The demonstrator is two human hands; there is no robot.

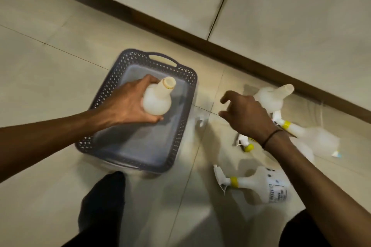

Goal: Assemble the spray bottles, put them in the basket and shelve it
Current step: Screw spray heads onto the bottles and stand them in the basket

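Tiled floor (50,66): assembly stage. Left hand (128,104) holds headless bottle (157,100) over basket (181,78); right hand (247,114), spread empty, needs spray head (246,144) at 4 o'clock.

The basket (181,94) sits on the floor (50,78), left of the loose bottles. An uncapped bottle (157,98) is held over it. To the right lie another uncapped bottle (273,97), two capped ones (263,183) (307,135) and a sprayer head (245,143)
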